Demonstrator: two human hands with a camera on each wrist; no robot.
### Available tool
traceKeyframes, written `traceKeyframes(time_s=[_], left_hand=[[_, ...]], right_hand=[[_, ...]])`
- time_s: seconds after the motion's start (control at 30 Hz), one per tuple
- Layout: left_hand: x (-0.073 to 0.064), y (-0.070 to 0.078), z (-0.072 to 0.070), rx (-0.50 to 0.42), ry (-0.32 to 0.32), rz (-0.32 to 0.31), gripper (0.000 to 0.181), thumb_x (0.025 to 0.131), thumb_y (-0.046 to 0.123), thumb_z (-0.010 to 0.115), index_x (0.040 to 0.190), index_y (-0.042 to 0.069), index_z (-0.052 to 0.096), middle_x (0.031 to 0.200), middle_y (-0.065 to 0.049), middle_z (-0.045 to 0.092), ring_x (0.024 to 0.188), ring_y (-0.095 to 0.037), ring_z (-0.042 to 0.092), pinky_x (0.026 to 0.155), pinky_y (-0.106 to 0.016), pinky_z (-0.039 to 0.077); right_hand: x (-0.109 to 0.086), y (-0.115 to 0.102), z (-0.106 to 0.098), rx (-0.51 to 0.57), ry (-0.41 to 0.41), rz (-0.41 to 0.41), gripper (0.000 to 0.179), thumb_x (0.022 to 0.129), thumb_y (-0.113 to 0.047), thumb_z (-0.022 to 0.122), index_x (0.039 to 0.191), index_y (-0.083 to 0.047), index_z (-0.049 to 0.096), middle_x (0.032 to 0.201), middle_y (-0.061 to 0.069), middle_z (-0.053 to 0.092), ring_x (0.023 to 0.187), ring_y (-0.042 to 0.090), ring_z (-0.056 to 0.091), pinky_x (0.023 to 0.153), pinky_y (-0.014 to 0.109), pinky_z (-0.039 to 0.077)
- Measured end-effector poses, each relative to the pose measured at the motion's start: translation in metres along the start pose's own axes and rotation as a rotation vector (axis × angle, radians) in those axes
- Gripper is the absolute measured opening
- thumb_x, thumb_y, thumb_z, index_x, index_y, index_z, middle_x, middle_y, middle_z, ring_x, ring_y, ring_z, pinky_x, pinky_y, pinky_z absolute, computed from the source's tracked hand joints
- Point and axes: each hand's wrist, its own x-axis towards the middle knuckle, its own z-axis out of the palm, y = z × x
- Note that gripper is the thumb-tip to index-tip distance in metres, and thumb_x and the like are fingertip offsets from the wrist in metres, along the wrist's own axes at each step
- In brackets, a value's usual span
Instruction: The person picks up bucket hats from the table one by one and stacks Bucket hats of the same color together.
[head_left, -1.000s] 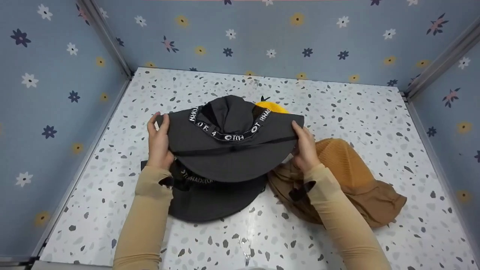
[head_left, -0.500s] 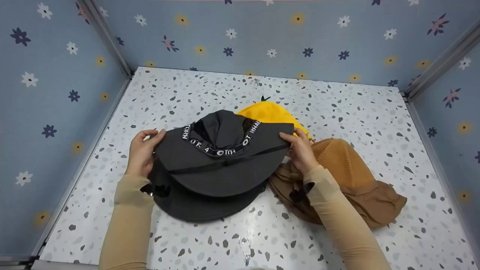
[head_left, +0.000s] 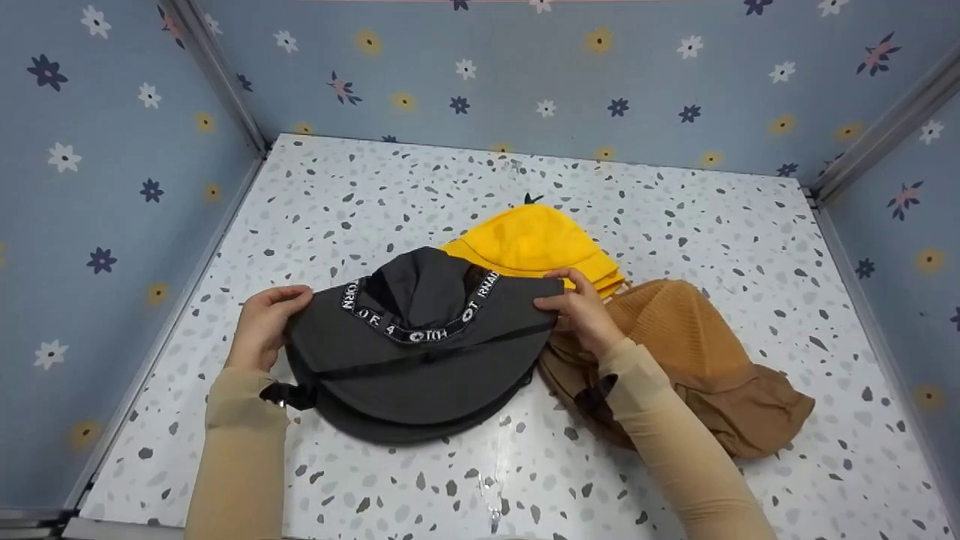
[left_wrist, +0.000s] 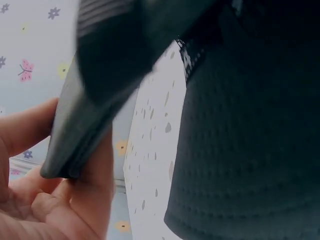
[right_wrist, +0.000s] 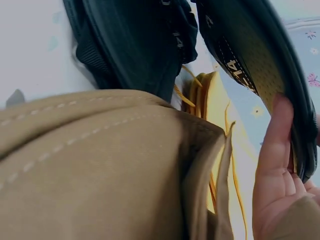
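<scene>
A dark grey bucket hat with a white-lettered black band is held level just above a second grey hat lying on the table. My left hand pinches its left brim edge. My right hand pinches the right brim edge. The lower hat fills the right of the left wrist view. A yellow hat lies behind the grey one, and a brown hat lies to the right under my right forearm.
The speckled white table is boxed in by blue flowered walls on the left, back and right. In the right wrist view brown fabric fills the foreground beside yellow brim layers.
Both hands have lowered the grey hat toward me and down onto the other grey hat. This uncovered the yellow hat behind it.
</scene>
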Motion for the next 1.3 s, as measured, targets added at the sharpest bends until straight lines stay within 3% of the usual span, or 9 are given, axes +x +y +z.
traceKeyframes(time_s=[0.13, 0.23, 0.37, 0.47, 0.7, 0.87, 1.0, 1.13, 1.3], left_hand=[[-0.001, -0.002, -0.001, 0.164, -0.004, 0.015, 0.045, 0.096, 0.029, 0.066, 0.135, 0.007, 0.060, 0.102, 0.020, 0.068, 0.082, 0.005, 0.061, 0.073, -0.015, 0.052], [-0.002, -0.004, 0.001, 0.302, 0.023, 0.047, 0.050, 0.098, 0.031, 0.063, 0.138, 0.002, 0.056, 0.125, 0.007, 0.067, 0.090, 0.006, 0.057, 0.079, -0.013, 0.048], [-0.002, -0.007, 0.007, 0.471, 0.063, 0.117, 0.043, 0.101, 0.027, 0.055, 0.134, -0.001, 0.059, 0.139, -0.019, 0.057, 0.108, -0.014, 0.058, 0.092, -0.023, 0.046], [-0.002, -0.009, 0.015, 0.591, 0.098, 0.178, 0.038, 0.102, 0.022, 0.051, 0.130, -0.002, 0.062, 0.138, -0.025, 0.056, 0.122, -0.035, 0.054, 0.103, -0.040, 0.044], [-0.007, -0.015, 0.040, 0.868, 0.157, 0.258, 0.040, 0.101, 0.026, 0.050, 0.134, 0.005, 0.059, 0.146, -0.025, 0.047, 0.131, -0.054, 0.035, 0.106, -0.066, 0.029], [-0.015, -0.023, 0.061, 0.981, 0.107, 0.286, 0.054, 0.103, 0.036, 0.047, 0.148, 0.006, 0.042, 0.156, -0.027, 0.029, 0.143, -0.058, 0.014, 0.112, -0.075, 0.009], [-0.023, -0.034, 0.081, 1.037, 0.058, 0.264, 0.079, 0.099, 0.056, 0.048, 0.159, 0.013, 0.019, 0.164, -0.027, 0.001, 0.144, -0.060, -0.012, 0.102, -0.085, -0.008], [-0.029, -0.043, 0.094, 1.072, -0.022, 0.209, 0.103, 0.090, 0.074, 0.048, 0.160, 0.018, -0.003, 0.161, -0.024, -0.022, 0.138, -0.059, -0.030, 0.091, -0.089, -0.015], [-0.026, -0.046, 0.094, 1.088, -0.112, 0.155, 0.110, 0.087, 0.080, 0.043, 0.158, 0.019, -0.013, 0.159, -0.025, -0.029, 0.134, -0.059, -0.037, 0.086, -0.089, -0.017]], right_hand=[[0.000, 0.004, 0.002, -0.036, -0.013, -0.002, 0.046, 0.084, 0.001, 0.071, 0.124, -0.008, 0.051, 0.095, 0.006, 0.069, 0.073, 0.017, 0.071, 0.064, 0.029, 0.060], [0.001, 0.008, 0.003, -0.059, -0.010, -0.008, 0.047, 0.082, 0.003, 0.072, 0.124, -0.005, 0.052, 0.096, 0.007, 0.068, 0.074, 0.017, 0.071, 0.065, 0.029, 0.060], [0.001, 0.013, 0.005, -0.136, 0.019, -0.034, 0.049, 0.080, 0.002, 0.074, 0.124, -0.001, 0.054, 0.099, 0.009, 0.065, 0.070, 0.015, 0.068, 0.061, 0.026, 0.058], [0.002, 0.015, 0.006, -0.265, 0.068, -0.068, 0.051, 0.079, -0.002, 0.077, 0.126, 0.000, 0.056, 0.107, 0.011, 0.061, 0.072, 0.013, 0.061, 0.060, 0.021, 0.052], [0.001, 0.017, 0.009, -0.495, 0.115, -0.169, 0.052, 0.081, -0.005, 0.077, 0.129, 0.001, 0.060, 0.129, 0.022, 0.056, 0.111, 0.031, 0.058, 0.094, 0.035, 0.050], [-0.002, 0.019, 0.012, -0.617, 0.104, -0.270, 0.048, 0.082, -0.004, 0.075, 0.127, 0.003, 0.062, 0.131, 0.023, 0.057, 0.125, 0.035, 0.051, 0.109, 0.046, 0.041], [-0.008, 0.021, 0.015, -0.760, 0.071, -0.361, 0.051, 0.085, -0.012, 0.076, 0.132, 0.002, 0.060, 0.136, 0.021, 0.056, 0.132, 0.036, 0.047, 0.114, 0.048, 0.036], [-0.015, 0.025, 0.023, -0.982, -0.025, -0.395, 0.079, 0.085, -0.039, 0.078, 0.147, -0.004, 0.045, 0.155, 0.017, 0.039, 0.149, 0.038, 0.025, 0.123, 0.053, 0.017], [-0.020, 0.032, 0.030, -1.211, -0.163, -0.361, 0.109, 0.077, -0.064, 0.074, 0.158, -0.011, 0.023, 0.165, 0.014, 0.015, 0.154, 0.034, 0.005, 0.125, 0.053, -0.001]])
